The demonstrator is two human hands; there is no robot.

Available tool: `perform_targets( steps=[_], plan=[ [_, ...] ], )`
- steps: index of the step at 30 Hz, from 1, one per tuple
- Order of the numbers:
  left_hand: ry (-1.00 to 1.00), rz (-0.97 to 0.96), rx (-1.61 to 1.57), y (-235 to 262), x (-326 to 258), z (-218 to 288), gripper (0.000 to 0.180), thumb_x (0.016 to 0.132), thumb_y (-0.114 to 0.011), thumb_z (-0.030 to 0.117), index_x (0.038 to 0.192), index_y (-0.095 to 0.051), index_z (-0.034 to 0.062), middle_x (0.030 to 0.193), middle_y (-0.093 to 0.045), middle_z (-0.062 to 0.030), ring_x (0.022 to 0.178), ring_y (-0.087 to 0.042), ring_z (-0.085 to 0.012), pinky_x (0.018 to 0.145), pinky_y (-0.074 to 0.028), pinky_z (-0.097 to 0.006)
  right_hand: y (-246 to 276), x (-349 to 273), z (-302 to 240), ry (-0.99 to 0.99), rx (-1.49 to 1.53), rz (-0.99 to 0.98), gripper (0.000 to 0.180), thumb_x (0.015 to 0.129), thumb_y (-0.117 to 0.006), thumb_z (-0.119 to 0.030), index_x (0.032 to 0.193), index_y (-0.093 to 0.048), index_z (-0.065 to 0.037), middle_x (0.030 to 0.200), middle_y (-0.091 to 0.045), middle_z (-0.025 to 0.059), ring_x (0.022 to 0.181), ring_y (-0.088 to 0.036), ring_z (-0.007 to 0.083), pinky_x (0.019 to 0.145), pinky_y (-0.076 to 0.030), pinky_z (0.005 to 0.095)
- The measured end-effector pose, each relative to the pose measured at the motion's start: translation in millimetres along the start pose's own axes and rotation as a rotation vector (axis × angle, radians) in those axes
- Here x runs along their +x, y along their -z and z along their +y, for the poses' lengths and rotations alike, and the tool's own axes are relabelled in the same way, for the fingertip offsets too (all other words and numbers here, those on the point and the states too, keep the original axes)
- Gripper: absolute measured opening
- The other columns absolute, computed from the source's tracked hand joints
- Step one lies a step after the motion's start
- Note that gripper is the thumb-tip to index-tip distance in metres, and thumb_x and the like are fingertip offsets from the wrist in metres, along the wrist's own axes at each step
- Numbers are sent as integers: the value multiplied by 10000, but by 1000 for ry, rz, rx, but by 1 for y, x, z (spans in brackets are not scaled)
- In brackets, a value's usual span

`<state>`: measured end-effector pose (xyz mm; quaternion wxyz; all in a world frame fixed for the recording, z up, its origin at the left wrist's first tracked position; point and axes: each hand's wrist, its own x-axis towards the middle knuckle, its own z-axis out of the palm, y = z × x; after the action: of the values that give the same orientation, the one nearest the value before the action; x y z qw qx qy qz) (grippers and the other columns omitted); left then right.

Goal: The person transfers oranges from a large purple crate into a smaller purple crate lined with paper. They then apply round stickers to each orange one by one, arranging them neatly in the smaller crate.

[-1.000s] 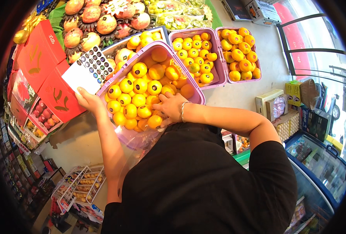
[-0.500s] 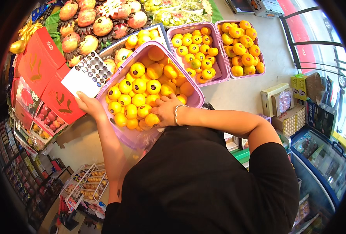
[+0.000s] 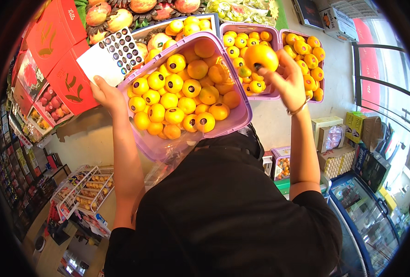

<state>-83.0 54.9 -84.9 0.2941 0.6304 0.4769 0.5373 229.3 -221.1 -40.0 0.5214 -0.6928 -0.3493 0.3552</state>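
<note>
A white sheet with rows of round dark stickers is pinched in my left hand, beside the rim of a purple plastic basket. Yellow-orange oranges fill much of that basket, and many of those on its left side carry a round dark sticker. Raised above the basket's right side, my right hand grips a single orange. A dark round spot shows on its lower face, by my thumb; whether my thumb touches it I cannot tell. Clear plastic film hangs at the basket's near side.
Two more purple baskets of oranges stand behind to the right. Red gift boxes are at the left, with large red fruit and bagged green fruit at the back. A glass-topped freezer stands at the lower right.
My right hand has lifted out of the front basket, up and to the right, with an orange in it. My left hand still holds the sticker sheet. The view has shifted slightly.
</note>
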Motion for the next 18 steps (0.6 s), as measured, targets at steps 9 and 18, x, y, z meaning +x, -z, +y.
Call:
perform_targets(
  steps=[9, 18],
  plan=[
    [-16, -19, 120, 5, -6, 5, 329, 1021, -409, 238, 939, -514, -64, 758, -546, -74, 687, -477, -142, 641, -419, -318, -17, 45, 160, -199, -396, 488, 255, 821, -712, -259, 866, -614, -28, 717, -620, 99, 645, -601, 235, 610, -495, 341],
    [-70, 5, 102, -5, -3, 9, 326, 1007, -411, 245, 953, -539, -50, 740, -611, -188, 631, -583, -283, 593, -448, -398, -151, -21, 36, 478, -1109, -766, 349, 874, -593, -379, 1061, -618, -85, 1064, -624, 55, 1045, -575, 258, 882, -432, 422]
  ],
)
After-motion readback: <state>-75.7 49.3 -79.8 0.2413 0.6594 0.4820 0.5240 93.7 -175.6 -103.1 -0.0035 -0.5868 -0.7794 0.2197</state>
